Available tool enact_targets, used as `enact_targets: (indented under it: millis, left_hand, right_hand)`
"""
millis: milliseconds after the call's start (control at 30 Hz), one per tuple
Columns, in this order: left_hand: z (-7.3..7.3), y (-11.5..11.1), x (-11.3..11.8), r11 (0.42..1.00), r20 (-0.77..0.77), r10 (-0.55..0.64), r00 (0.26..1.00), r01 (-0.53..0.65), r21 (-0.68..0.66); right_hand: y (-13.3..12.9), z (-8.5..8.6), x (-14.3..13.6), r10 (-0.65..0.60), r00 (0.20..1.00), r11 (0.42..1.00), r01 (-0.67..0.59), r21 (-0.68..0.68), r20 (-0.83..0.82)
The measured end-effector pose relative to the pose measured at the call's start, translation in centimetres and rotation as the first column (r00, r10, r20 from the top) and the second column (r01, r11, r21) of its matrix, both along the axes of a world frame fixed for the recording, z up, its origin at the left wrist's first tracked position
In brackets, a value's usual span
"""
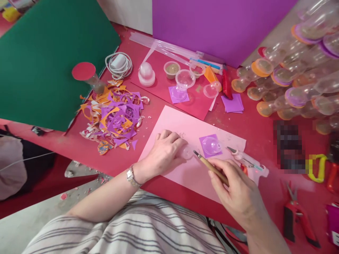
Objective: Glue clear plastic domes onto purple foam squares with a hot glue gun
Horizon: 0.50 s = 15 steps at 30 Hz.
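My left hand (165,151) rests on a pink sheet (185,176), its fingers curled over a transparent plastic bottle top (186,152). In my right hand (235,187) is a wooden-handled carving knife (209,165), gripped like a pen. Its metal tip points at the bottle top, close beside it; whether they touch I cannot tell. Just beyond the tip, a second transparent bottle top (211,145) lies on a purple paper square (219,152). Right of that, a pale-handled pair of scissors (249,162) lies at the sheet's edge.
Orange and purple paper scraps (116,116) are heaped at left, near a coiled white cable (119,66). Small plastic cups (172,70) stand behind. Plastic bottle pieces (296,77) are stacked at right, above red-handled pruning shears (296,215). A green board (53,63) leans at left.
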<state>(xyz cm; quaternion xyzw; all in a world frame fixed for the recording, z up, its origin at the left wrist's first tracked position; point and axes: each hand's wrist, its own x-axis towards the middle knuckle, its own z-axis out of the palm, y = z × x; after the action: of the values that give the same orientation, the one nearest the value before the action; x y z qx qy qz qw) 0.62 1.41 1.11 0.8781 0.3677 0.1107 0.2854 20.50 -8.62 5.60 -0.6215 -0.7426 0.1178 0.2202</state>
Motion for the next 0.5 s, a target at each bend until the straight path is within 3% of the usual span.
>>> enact_targets:
  millis: [200,500]
  left_hand:
    - [-0.01,-0.13,0.2,1.0,-0.053,0.008,0.999,-0.007,0.03]
    - [0.31,-0.16,0.35,0.999,-0.11,0.012,0.994,-0.007,0.047]
  right_hand:
    - [-0.73,-0.09,-0.32,0.005,0.987,0.996,-0.02,0.09,0.158]
    - [-0.79,-0.21,-0.94,0.003,0.975,0.993,-0.029,0.115,0.22]
